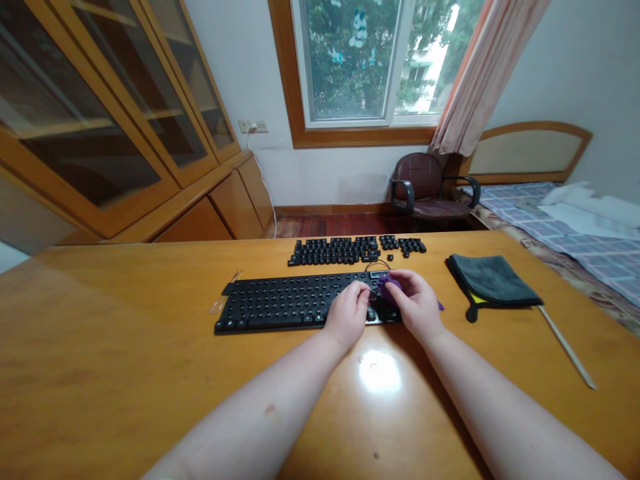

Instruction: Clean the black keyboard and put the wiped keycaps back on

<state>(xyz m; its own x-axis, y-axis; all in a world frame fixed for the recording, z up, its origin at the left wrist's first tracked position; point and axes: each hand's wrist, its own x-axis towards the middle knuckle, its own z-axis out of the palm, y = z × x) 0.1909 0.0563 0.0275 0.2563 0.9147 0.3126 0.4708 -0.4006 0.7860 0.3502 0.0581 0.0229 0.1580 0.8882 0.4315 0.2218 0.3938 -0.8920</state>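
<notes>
A black keyboard lies on the table with most of its keycaps off and rows of bare key posts showing. Over its right part, my left hand is closed in a pinch on a small black keycap. My right hand grips a bunched purple cloth and presses it near that keycap. The cloth's loose tip pokes out to the right of the hand. Both hands hide part of the keyboard's right end. Behind the keyboard, loose black keycaps are laid out in rows.
A folded grey cloth with black and yellow layers lies at the right. A pale strip sticks out from under it. Clear plastic pieces rest by the keyboard's left end. An office chair stands beyond the table's far edge.
</notes>
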